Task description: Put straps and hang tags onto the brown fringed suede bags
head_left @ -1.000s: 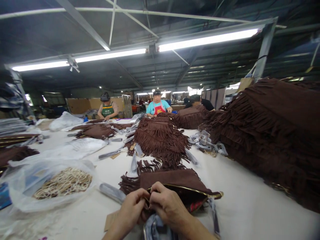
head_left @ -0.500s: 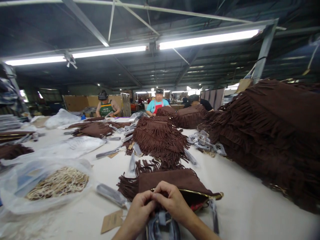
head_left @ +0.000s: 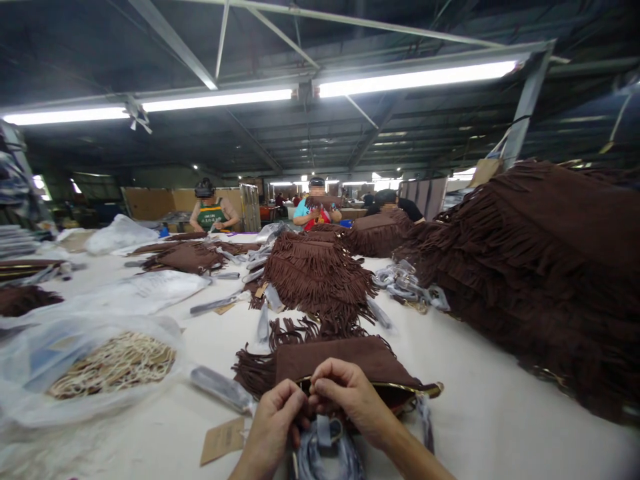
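Note:
A brown fringed bag [head_left: 335,353] lies in front of me, its gold zipper partly undone and its fringe spread toward the far side. My left hand [head_left: 280,413] is closed in a pinch at the near edge of the bag, by the left end of the zipper. Close beside it, my right hand [head_left: 347,397] pinches too, thumb against forefinger. Whatever lies between the fingertips is too small to make out. Just below both hands sits a coiled strap [head_left: 327,457] in clear plastic wrap. A brown card tag [head_left: 223,440] rests left of my left hand.
A plastic bag [head_left: 25,373] of stringed tags stands open at left. Plastic-wrapped straps [head_left: 405,283] lie beyond my bag. Fringed bags are heaped in the middle [head_left: 315,267] and piled high at right [head_left: 550,253]. Several co-workers, one in a green apron [head_left: 213,217], are across the table.
My hands have moved slightly apart, the left one dropping a little. Across the table, the middle co-worker now holds up a brown piece.

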A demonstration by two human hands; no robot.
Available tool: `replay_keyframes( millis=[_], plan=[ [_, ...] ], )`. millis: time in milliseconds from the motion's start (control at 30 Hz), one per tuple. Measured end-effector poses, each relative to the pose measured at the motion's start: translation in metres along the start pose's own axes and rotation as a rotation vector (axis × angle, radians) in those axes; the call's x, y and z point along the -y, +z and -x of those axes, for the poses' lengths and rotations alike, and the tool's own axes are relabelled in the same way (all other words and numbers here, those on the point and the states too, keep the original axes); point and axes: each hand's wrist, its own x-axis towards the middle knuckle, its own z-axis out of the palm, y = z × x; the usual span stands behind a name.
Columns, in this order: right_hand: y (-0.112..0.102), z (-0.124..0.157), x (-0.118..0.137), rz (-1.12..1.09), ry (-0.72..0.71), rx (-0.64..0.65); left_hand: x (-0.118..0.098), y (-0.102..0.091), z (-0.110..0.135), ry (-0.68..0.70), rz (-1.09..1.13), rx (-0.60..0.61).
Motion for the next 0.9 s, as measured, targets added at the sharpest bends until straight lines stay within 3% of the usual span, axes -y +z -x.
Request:
replay_keyframes(
  millis=[133, 467, 900],
  plan=[
    [0.0, -0.002, -0.001, 0.072, -0.045, -0.026, -0.004, 0.0, 0.005, 0.017, 0.006, 0.003],
    [-0.002, -0.001, -0.012, 0.212, -0.099, 0.064, -0.008, 0.001, 0.007, 0.084, -0.006, 0.095],
    [0.0, -0.002, -0.016, 0.247, -0.127, 0.049, -0.004, 0.0, 0.005, 0.142, -0.038, 0.08]
  ],
)
